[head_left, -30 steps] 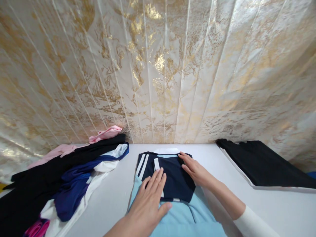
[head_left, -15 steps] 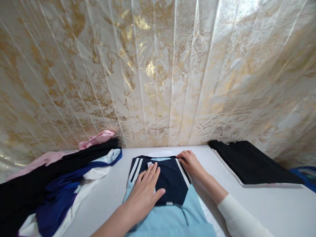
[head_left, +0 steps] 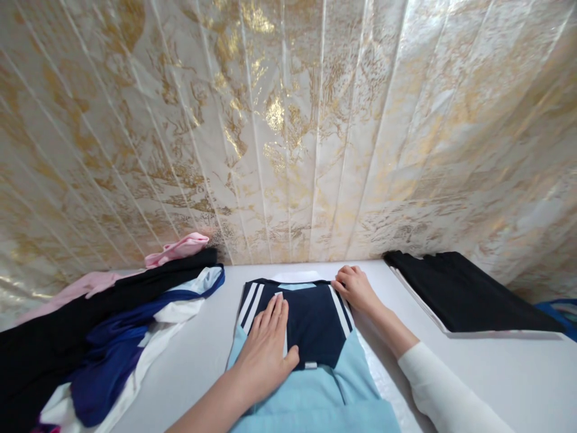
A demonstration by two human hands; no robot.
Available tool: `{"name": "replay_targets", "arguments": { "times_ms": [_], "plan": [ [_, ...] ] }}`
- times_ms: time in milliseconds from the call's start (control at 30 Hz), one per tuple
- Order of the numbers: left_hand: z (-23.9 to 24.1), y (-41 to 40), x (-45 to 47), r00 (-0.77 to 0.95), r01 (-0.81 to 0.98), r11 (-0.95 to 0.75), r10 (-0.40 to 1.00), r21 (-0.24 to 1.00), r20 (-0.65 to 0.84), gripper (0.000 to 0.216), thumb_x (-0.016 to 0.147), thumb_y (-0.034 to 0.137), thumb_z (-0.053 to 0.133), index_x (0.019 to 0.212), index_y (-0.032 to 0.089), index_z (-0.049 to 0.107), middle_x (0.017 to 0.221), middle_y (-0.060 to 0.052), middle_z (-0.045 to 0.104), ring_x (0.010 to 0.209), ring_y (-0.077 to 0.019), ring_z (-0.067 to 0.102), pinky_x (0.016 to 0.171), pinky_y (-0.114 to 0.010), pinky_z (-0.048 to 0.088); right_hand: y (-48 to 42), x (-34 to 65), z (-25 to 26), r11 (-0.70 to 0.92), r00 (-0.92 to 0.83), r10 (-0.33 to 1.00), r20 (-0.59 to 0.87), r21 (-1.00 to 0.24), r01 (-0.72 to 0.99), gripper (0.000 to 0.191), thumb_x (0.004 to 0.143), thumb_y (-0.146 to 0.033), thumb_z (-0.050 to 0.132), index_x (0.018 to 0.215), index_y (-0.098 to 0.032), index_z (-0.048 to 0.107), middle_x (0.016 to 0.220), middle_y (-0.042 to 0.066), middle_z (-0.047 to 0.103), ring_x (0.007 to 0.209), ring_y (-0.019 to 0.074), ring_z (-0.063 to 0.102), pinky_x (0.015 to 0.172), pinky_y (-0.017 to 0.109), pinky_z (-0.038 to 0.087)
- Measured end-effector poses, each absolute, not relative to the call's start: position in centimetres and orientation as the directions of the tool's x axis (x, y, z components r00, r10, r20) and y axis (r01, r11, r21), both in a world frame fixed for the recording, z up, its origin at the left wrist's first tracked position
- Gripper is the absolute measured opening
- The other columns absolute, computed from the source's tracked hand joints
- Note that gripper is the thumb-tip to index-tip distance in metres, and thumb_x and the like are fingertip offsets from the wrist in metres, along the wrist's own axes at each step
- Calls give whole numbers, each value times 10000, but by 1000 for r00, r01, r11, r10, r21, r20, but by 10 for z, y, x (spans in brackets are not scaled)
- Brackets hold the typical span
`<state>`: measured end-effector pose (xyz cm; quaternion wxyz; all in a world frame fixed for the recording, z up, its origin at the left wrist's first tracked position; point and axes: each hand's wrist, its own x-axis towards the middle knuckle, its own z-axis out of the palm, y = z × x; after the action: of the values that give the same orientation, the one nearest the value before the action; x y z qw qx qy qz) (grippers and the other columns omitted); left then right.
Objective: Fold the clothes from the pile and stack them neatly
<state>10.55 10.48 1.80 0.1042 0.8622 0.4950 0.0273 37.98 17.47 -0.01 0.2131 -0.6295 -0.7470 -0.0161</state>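
A folded garment (head_left: 315,325), navy with white stripes on top and light blue below, lies in front of me on the white table (head_left: 202,355). My left hand (head_left: 267,347) rests flat on its navy part, fingers stretched out and together. My right hand (head_left: 357,287) sits at the garment's far right corner with fingers curled, pinching the fabric edge there. A white sleeve covers my right forearm.
A heap of loose clothes (head_left: 99,337), black, blue, white and pink, lies at the left. A folded black garment (head_left: 464,291) lies at the right. A gold-and-white crinkled sheet (head_left: 288,132) hangs right behind the table. Something blue (head_left: 559,313) shows at the far right edge.
My right hand has moved from the navy panel out to the garment's far right corner and curled its fingers. The right fold now lies flatter, showing white stripes. My left hand stays pressed flat.
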Motion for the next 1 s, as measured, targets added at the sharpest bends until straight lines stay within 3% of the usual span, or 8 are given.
{"name": "replay_targets", "arguments": {
  "times_ms": [167,267,400,533,667,800,900,1000],
  "plan": [
    [20,105,104,493,855,-471,868,216,-60,790,849,378,424,1499,14,160,1569,-150,46,1454,-291,63,1147,-480,187,175,392,-3,220,-123,934,336,-270,937,377,961,-387,397,817,-223,705,1066,65,648,978,244,512,868,381,396],
    [19,104,103,523,831,-513,852,215,8,733,900,373,404,1513,68,141,1577,-118,45,1458,-269,57,1148,-475,188,176,397,-5,225,-121,934,335,-290,930,392,961,-391,400,768,-226,698,1094,50,646,1001,242,520,894,391,395],
    [16,106,102,639,746,-634,767,205,48,581,968,342,357,1513,224,196,1586,-23,96,1459,-218,85,1152,-455,193,178,397,-6,219,-108,930,352,-293,931,286,921,-376,494,775,-211,677,1115,72,628,1033,265,497,913,424,390],
    [14,107,102,647,739,-640,761,210,40,542,985,371,357,1498,233,249,1584,-29,123,1456,-232,113,1136,-468,224,177,388,1,207,-82,918,388,-292,934,154,885,-272,530,818,-204,651,1077,105,629,1034,287,503,898,452,409],
    [11,108,103,645,718,-641,759,272,86,521,1004,401,323,1486,207,285,1576,-49,182,1452,-218,138,1135,-452,230,150,358,5,246,-92,891,444,-304,920,229,887,-186,453,1065,-202,595,1215,137,573,1176,288,486,949,470,421],
    [14,115,98,627,679,-625,766,385,137,485,1013,301,258,1475,160,298,1558,-82,256,1439,-180,192,1137,-403,236,101,317,-6,402,-215,869,447,-381,833,410,939,-268,396,1348,-234,410,1455,116,421,1348,246,389,1068,473,379],
    [33,116,81,566,695,-586,803,416,186,437,947,191,318,1361,162,454,1473,-98,417,1373,-204,337,1105,-401,276,70,306,-7,416,-256,887,385,-420,807,451,944,-358,420,1372,-216,399,1486,141,388,1388,285,332,1090,512,355],
    [62,99,53,444,772,-455,886,443,135,292,918,192,332,1029,194,602,1102,-64,656,1058,-197,591,920,-321,423,47,312,9,398,-251,905,343,-474,786,364,941,-383,436,1274,-247,484,1351,131,526,1286,288,461,1038,497,416]
  ]
}}
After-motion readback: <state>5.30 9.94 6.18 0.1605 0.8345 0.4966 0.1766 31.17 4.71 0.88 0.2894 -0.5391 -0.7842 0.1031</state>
